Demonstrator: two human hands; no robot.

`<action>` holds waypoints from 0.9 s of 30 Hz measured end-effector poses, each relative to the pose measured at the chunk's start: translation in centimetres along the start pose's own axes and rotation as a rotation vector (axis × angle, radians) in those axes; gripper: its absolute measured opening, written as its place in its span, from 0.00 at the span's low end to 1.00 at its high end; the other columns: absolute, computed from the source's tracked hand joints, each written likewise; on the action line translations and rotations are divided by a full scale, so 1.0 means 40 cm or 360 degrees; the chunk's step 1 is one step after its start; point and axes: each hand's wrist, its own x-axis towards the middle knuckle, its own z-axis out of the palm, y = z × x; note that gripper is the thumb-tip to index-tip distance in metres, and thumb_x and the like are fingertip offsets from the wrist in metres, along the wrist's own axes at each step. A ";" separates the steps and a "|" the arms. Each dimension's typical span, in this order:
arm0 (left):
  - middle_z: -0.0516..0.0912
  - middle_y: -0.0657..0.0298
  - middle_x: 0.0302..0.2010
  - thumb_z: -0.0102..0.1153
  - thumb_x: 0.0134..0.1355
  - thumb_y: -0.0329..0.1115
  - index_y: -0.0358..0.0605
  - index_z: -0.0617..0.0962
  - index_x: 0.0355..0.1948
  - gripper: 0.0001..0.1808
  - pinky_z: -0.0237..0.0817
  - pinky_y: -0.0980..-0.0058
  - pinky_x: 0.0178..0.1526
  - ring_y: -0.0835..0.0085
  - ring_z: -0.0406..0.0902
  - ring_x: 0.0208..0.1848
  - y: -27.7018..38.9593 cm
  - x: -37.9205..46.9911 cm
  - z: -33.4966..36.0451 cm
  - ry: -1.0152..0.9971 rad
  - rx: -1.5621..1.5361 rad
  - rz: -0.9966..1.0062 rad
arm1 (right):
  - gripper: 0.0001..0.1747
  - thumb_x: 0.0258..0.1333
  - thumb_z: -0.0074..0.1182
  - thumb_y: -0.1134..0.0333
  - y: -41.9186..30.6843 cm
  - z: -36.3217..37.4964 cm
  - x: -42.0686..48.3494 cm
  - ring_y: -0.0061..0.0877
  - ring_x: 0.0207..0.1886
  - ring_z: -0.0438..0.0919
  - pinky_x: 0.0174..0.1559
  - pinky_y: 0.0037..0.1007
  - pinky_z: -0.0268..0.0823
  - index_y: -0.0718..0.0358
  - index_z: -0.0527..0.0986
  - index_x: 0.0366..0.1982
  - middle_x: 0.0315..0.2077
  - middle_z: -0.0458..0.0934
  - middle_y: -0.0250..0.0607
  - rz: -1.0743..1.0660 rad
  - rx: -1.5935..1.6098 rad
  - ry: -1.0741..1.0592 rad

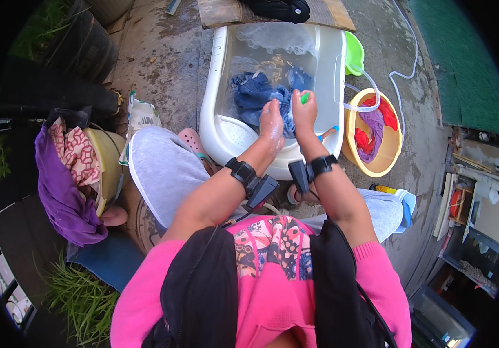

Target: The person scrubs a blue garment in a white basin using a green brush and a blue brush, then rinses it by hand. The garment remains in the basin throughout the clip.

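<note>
A white plastic baby bathtub (208, 108) holds cloudy, sudsy water before me, with wet blue denim cloth (251, 98) partly in it. My left hand (271, 124), wet with a little foam, lies against the denim's left side; how firmly it grips cannot be told. Closed around a bright green object (304, 98), perhaps a brush or soap, my right hand (305, 112) presses at the denim's right side. The two hands are close together but apart, over the near part of the tub. An orange-and-blue handled item (330, 132) rests at the tub's near right.
Right of the tub stands a yellow basin (350, 148) with red and purple cloths. A bucket (112, 163) piled with clothes is at the left. A wooden board (219, 13) crosses the tub's far end. A clear hose (373, 80) loops over its right side.
</note>
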 end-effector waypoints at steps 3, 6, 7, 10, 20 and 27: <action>0.77 0.58 0.37 0.36 0.63 0.60 0.40 0.72 0.43 0.31 0.70 0.68 0.42 0.66 0.76 0.39 0.033 0.005 -0.003 -0.0122 -0.0327 -0.0209 | 0.15 0.44 0.59 0.63 -0.022 0.008 -0.016 0.43 0.38 0.72 0.39 0.36 0.64 0.63 0.68 0.29 0.30 0.73 0.47 -0.0519 -0.0040 -0.0168; 0.76 0.56 0.42 0.29 0.66 0.59 0.41 0.71 0.46 0.31 0.68 0.63 0.48 0.65 0.75 0.44 0.021 0.015 -0.006 -0.0164 -0.0542 -0.0326 | 0.15 0.44 0.60 0.62 -0.077 0.001 -0.020 0.44 0.36 0.73 0.37 0.38 0.65 0.60 0.68 0.29 0.30 0.75 0.45 -0.0601 -0.0287 -0.0302; 0.75 0.57 0.45 0.27 0.68 0.55 0.41 0.70 0.48 0.29 0.67 0.63 0.50 0.66 0.74 0.47 0.007 0.015 -0.007 -0.0149 -0.0594 -0.0333 | 0.15 0.44 0.60 0.61 -0.081 0.003 -0.001 0.44 0.34 0.73 0.35 0.39 0.65 0.59 0.67 0.29 0.29 0.76 0.45 -0.0390 -0.0235 -0.0197; 0.74 0.58 0.48 0.25 0.70 0.49 0.40 0.67 0.52 0.25 0.66 0.64 0.51 0.66 0.72 0.50 -0.028 0.041 -0.028 -0.0090 -0.0374 -0.0288 | 0.16 0.44 0.60 0.59 -0.096 0.008 0.017 0.47 0.25 0.73 0.28 0.42 0.64 0.58 0.67 0.27 0.21 0.74 0.46 -0.0224 -0.0137 0.0087; 0.77 0.61 0.38 0.32 0.69 0.45 0.43 0.71 0.47 0.20 0.70 0.67 0.44 0.70 0.77 0.41 -0.031 0.049 -0.035 -0.0158 -0.0293 -0.0250 | 0.15 0.51 0.55 0.55 -0.016 0.026 0.061 0.45 0.28 0.75 0.31 0.40 0.65 0.57 0.68 0.27 0.23 0.76 0.45 -0.0035 -0.0283 0.0065; 0.77 0.63 0.39 0.37 0.67 0.50 0.45 0.73 0.43 0.21 0.69 0.69 0.44 0.71 0.76 0.40 -0.038 0.061 -0.056 -0.0135 -0.0488 -0.0386 | 0.13 0.49 0.58 0.59 -0.035 0.038 -0.006 0.46 0.28 0.76 0.31 0.38 0.67 0.57 0.68 0.25 0.22 0.76 0.46 -0.0548 -0.0114 -0.0248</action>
